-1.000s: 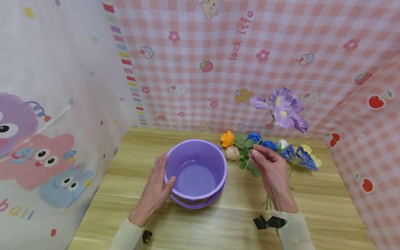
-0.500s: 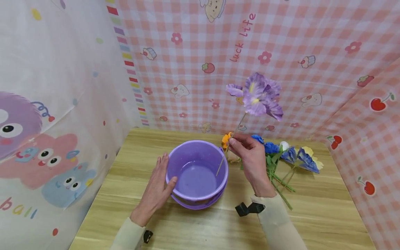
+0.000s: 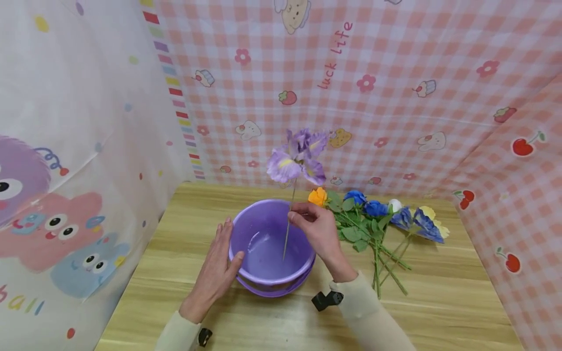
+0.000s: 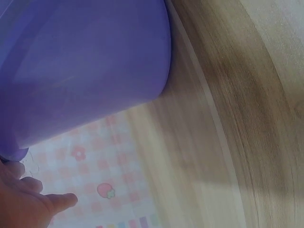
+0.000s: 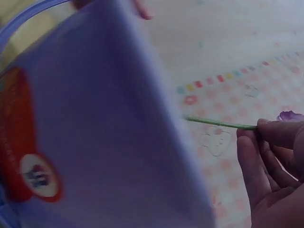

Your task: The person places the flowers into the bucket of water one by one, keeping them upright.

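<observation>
A purple bucket [image 3: 259, 251] stands on the table, its handle lowered at the front. My left hand [image 3: 212, 270] rests on its left rim with fairly straight fingers; the left wrist view shows the bucket's side [image 4: 85, 61] and part of that hand [image 4: 33, 199]. Over the right side of the bucket, my right hand [image 3: 318, 234] pinches the thin stem of a purple artificial iris [image 3: 285, 165]. The bloom is above the hand, and the stem's lower end reaches down inside the bucket. In the right wrist view, thumb and fingertips hold the green stem [image 5: 218, 123].
Right of the bucket lie several artificial flowers: an orange rose [image 3: 318, 196], blue roses [image 3: 375, 208], a blue-purple flower [image 3: 421, 225] and a pale yellow one [image 3: 440, 228]. Their green stems [image 3: 395, 282] point forward. A pink checked cloth [image 3: 395, 112] hangs behind the wooden table [image 3: 461, 302].
My right hand has carried the iris leftward from above the lying flowers to over the bucket, and its stem now dips inside. The left hand has stayed on the rim.
</observation>
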### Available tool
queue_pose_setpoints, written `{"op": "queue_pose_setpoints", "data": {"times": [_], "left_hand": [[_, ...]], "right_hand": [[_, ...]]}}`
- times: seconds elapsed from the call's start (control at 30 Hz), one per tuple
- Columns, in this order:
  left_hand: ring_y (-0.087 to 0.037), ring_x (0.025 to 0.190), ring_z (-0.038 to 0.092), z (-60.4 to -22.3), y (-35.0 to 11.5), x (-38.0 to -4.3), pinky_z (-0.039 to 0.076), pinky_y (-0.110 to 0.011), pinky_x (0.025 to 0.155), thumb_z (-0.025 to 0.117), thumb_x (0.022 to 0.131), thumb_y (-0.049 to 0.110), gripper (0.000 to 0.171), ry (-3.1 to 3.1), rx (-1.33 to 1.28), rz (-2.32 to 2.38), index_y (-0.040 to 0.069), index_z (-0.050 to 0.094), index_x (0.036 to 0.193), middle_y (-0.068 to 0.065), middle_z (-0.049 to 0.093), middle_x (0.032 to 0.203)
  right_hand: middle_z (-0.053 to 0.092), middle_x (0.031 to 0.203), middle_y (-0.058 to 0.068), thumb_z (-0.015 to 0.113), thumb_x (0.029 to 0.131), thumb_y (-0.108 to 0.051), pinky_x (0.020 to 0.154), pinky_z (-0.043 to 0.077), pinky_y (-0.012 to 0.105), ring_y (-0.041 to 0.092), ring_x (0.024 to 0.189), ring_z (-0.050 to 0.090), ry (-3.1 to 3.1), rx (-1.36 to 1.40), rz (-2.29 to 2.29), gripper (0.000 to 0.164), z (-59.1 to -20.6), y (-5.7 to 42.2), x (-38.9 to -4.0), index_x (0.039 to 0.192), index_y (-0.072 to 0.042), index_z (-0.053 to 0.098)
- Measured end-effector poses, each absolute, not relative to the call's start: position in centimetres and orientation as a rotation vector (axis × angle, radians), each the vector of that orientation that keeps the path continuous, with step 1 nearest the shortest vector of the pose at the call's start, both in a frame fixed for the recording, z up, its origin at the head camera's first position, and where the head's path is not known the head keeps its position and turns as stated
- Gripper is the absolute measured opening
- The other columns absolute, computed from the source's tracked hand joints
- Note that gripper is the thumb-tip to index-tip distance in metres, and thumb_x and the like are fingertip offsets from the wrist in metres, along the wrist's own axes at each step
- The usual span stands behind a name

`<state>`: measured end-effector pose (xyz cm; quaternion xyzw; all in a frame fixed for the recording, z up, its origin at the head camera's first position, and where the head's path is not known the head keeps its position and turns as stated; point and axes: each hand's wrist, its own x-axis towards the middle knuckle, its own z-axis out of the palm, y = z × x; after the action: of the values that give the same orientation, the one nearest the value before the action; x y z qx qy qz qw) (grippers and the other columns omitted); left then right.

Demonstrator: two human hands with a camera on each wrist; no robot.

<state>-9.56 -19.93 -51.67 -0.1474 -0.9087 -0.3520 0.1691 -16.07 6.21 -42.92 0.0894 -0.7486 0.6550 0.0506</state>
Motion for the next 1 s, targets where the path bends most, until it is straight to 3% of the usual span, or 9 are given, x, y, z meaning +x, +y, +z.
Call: {"op": "queue_pose_setpoints", "data": {"times": [0.2, 0.53, 1.0], "left_hand": [[-0.04, 0.156, 0.016, -51.5, -19.9, -9.6, 0.012, -0.046, 0.129, 0.053, 0.104, 0.029, 0.074, -2.58, -0.42, -1.002, 0.0, 0.021, 0.164, -0.02, 0.023, 0.169], [-0.041, 0.155, 0.017, -51.7, -19.9, -9.4, 0.005, -0.032, 0.128, 0.053, 0.104, 0.026, 0.073, -2.566, -0.431, -0.993, 0.0, 0.02, 0.164, -0.019, 0.023, 0.169], [-0.041, 0.155, 0.018, -51.8, -19.8, -9.4, 0.008, -0.036, 0.129, 0.053, 0.104, 0.025, 0.072, -2.568, -0.422, -0.983, -0.001, 0.021, 0.164, -0.02, 0.023, 0.169]], "right_hand": [[0.079, 0.092, 0.004, 0.08, 0.091, -0.012, 0.072, 0.062, 0.027, 0.016, 0.08, 0.073, -2.473, 0.375, 1.634, 0.013, -44.3, 5.2, -15.4, 0.101, -0.006, 0.08], [0.078, 0.083, 0.001, 0.081, 0.09, -0.011, 0.058, 0.056, 0.02, 0.008, 0.069, 0.07, -2.582, 0.532, 1.342, 0.006, -45.3, 4.7, -14.7, 0.095, -0.007, 0.081], [0.076, 0.078, -0.001, 0.081, 0.09, -0.014, 0.054, 0.05, 0.02, 0.006, 0.063, 0.066, -2.685, 0.53, 1.226, 0.006, -45.1, 4.6, -14.6, 0.092, -0.008, 0.081]]}}
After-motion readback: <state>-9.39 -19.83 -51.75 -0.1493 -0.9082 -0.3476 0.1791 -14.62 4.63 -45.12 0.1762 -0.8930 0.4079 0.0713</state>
